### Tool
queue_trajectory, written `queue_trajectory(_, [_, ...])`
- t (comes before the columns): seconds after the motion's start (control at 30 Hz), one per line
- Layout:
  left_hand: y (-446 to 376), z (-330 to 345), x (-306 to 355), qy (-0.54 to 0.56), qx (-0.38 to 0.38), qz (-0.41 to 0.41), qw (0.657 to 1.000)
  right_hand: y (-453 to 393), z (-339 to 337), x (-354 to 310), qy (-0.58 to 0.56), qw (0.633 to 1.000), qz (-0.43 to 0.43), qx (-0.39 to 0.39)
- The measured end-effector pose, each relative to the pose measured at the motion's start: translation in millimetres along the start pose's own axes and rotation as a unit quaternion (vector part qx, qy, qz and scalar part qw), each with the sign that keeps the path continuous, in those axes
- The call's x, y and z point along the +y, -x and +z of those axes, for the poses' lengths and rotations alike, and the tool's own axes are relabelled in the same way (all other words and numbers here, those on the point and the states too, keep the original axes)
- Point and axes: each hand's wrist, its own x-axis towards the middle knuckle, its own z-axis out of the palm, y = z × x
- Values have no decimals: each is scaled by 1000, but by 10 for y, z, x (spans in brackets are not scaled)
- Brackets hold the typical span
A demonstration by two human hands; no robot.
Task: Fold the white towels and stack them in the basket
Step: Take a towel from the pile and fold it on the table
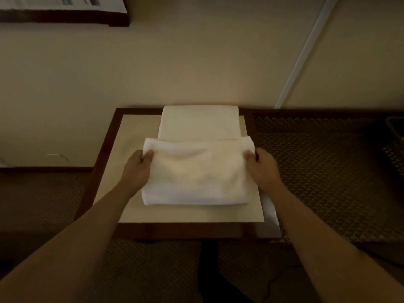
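Head view, frame centre: one white towel, soft terry, partly folded into a rectangle, its near half doubled over, lying on a small square table with dark wood rim and pale top. Two hands: left hand and right hand each pinch a folded corner. Patterned carpet around; one dark basket edge at far right.

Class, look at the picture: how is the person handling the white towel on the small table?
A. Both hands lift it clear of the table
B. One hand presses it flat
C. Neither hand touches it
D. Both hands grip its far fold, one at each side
D: the left hand and right hand each pinch an end of the white towel, which lies on the table.
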Motion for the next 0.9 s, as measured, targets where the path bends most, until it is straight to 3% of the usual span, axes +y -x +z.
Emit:
queue_trajectory(0.13, [-424, 354, -156, -104, -10, -56, 993, -487, 367, 296, 65, 990, 114, -44])
queue_trajectory(0.33, [-625, 494, -110, -97, 91, -20, 991, -569, 446, 357, 63, 994, 26, 82])
queue_trajectory(0.6, [-291, 518, -286, -172, 75, -26, 982, -371, 413, 329, 100, 988, 120, 9])
queue_trajectory(0.73, [-115, 511, -448, -109, 135, -42, 984, -151, 490, 346, 142, 989, 42, 11])
queue_trajectory(0.83, [-157, 487, -410, -74, 114, -76, 988, -162, 566, 314, 167, 982, 83, 24])
queue_trajectory(0.9, [-102, 391, -386, -119, 120, -3, 986, -46, 536, 259, 260, 964, 15, 56])
